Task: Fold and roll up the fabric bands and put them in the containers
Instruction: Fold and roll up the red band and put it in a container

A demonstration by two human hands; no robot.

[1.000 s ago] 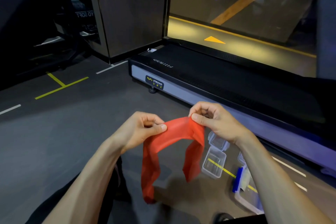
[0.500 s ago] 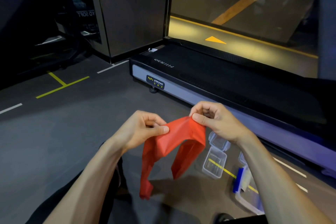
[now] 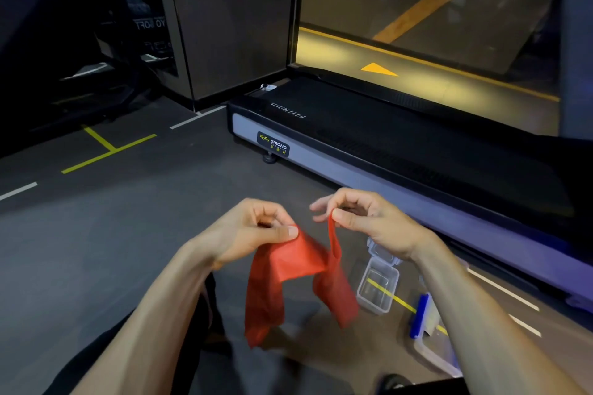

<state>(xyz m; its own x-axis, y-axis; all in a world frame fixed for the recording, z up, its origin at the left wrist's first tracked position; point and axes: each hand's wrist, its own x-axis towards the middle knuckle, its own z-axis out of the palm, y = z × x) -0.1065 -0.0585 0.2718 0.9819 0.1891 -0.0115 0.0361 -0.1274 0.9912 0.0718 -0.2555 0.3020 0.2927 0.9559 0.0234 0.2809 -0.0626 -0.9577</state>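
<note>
Head view: at 6 o'clock two bare forearms reach up from the bottom edge. The left hand (image 3: 253, 234) pinches one end of the red fabric band (image 3: 288, 279) between thumb and curled fingers; the right hand (image 3: 369, 221) pinches a narrow upright edge of the same band between thumb and forefinger, its other fingers loosely spread. The hands are near each other but apart, and the band sags between them in a folded drape, both loose ends hanging down above the dark floor (image 3: 96, 250).

At about 4 o'clock, just below the right wrist, a small clear plastic container (image 3: 378, 290) stands open on the floor over a yellow floor line, its lid hinged back behind it. Further toward 5 o'clock, partly hidden by the right forearm, lies a larger clear container (image 3: 433, 353) with a blue clip (image 3: 418, 316) on its end.

From 12 to 3 o'clock a black treadmill (image 3: 401, 144) with a grey side rail runs diagonally beyond the hands. Behind it stands a mirror or glass panel (image 3: 433, 26) showing a yellow arrow.
</note>
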